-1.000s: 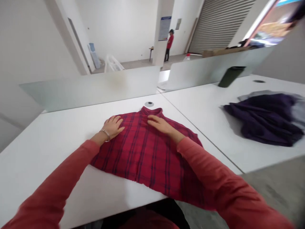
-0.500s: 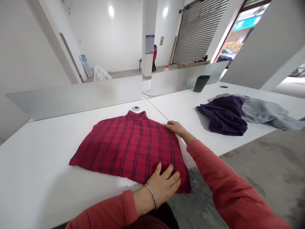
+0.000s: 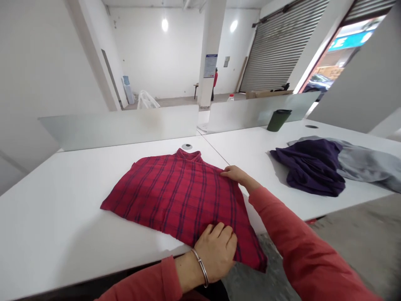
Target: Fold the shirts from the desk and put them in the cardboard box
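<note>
Keeps left grip [image 3: 216, 253] and right grip [image 3: 234, 173] clamped on red plaid shirt [image 3: 175, 194], spread mainly left of both across bench [image 3: 81, 240], yet risks slippage through pull of overhanging corner [image 3: 257, 260] beside left grip.

purple garment [image 3: 313, 167] touching grey cloth [image 3: 369, 163], green bin [image 3: 278, 121] near frosted panel [image 3: 238, 116], roller shutter [image 3: 282, 52]

Left hand [image 3: 216, 253] went from centre-left to bottom centre, fingers curled now; right hand [image 3: 236, 174] scooted right, to the plaid shirt [image 3: 169, 192]'s edge.
</note>
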